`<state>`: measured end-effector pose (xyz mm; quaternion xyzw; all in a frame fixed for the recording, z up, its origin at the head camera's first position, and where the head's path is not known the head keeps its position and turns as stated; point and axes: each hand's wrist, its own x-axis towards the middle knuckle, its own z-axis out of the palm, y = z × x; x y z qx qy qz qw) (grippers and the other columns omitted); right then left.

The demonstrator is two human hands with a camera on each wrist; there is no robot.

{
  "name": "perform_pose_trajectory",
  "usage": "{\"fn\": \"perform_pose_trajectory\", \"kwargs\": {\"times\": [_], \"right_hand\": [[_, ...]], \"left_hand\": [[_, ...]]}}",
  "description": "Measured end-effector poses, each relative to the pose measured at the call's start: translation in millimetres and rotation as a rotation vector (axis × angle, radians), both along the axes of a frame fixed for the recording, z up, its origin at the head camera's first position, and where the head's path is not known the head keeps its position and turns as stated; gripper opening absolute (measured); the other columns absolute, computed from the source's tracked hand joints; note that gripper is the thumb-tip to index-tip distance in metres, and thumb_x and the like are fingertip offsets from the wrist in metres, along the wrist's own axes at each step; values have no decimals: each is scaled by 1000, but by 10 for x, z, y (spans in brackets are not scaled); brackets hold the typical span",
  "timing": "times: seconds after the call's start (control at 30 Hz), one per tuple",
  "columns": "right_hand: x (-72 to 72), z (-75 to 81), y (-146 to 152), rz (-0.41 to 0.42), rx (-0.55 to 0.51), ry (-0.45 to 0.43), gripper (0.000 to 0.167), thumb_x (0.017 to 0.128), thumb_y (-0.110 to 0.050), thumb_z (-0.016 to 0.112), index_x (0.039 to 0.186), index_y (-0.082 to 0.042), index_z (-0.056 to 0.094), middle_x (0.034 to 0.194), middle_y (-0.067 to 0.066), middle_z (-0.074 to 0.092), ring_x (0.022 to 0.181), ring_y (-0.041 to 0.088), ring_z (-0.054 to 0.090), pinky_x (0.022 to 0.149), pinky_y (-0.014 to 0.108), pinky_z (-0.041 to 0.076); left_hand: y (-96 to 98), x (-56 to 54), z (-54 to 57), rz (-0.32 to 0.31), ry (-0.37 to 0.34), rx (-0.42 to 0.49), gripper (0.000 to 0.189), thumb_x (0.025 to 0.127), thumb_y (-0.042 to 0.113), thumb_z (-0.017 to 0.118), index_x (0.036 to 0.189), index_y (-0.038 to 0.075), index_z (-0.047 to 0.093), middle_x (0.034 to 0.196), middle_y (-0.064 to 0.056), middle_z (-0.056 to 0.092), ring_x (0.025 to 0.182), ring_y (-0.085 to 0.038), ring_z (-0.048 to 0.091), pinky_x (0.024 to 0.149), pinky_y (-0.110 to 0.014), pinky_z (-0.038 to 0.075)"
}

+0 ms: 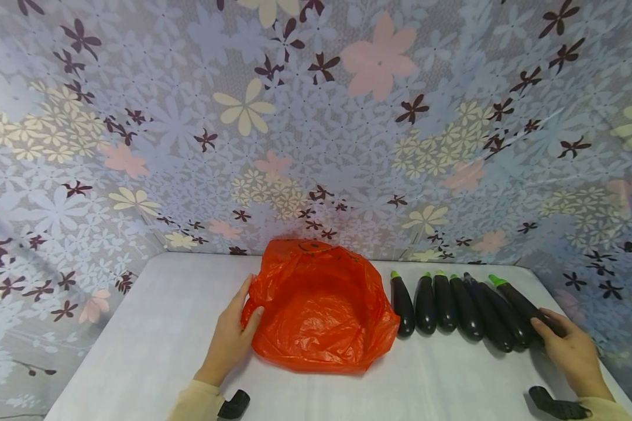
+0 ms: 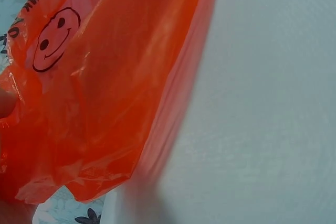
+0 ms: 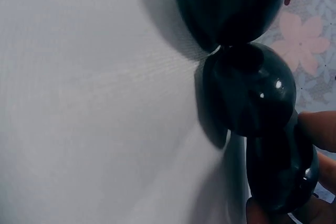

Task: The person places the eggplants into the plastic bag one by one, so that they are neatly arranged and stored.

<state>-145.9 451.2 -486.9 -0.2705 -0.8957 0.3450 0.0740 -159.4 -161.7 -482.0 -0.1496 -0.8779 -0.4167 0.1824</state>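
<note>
A red plastic bag [image 1: 321, 336] stands on the white table with its mouth facing me. In the left wrist view, the bag [image 2: 110, 87] shows a printed smiley face. My left hand [image 1: 233, 334] grips its left edge, thumb on the near side and the other fingers partly hidden behind the plastic. At the far right, my right hand [image 1: 573, 349] holds the rounded end of the last eggplant [image 1: 524, 303], whose green stem points away and to the left. The right wrist view shows fingers and thumb around this eggplant [image 3: 281, 174].
Several more eggplants [image 1: 466, 310] lie side by side between the bag and my right hand, stems toward the back. Flower-patterned cloth [image 1: 316, 134] rises behind the white table [image 1: 179, 304] and hangs at both sides.
</note>
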Motion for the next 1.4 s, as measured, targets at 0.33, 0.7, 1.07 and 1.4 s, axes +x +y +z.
{"fn": "perform_pose_trajectory", "kwargs": {"times": [0.33,0.7,1.07,1.4], "right_hand": [[2,76,-70,-34,-26,64,64,104,-38,51,154,-1,34,145,36,44,127,51,47,65,26,44],[56,319,-317,13,61,136,61,104,-39,52,152,-2,40,142,34,47,127,53,47,85,41,48],[119,430,-578,80,71,186,59,103,-40,54,150,-3,45,138,31,54,107,18,60,68,18,37],[158,494,-800,129,13,141,62,104,-40,52,149,1,43,140,35,50,124,52,50,69,22,48]], "left_hand": [[19,1,-31,7,28,24,73,97,8,67,159,16,29,155,-9,44,139,-29,46,110,-44,39],[33,0,-8,12,40,38,70,98,7,65,159,15,31,156,-9,44,140,-27,46,110,-39,37],[46,-1,-37,-8,22,76,70,99,4,62,159,16,29,157,-9,42,141,-28,44,109,-15,29],[51,-14,-51,-21,22,93,69,99,3,60,159,15,29,157,-8,42,142,-27,43,109,-14,28]]}}
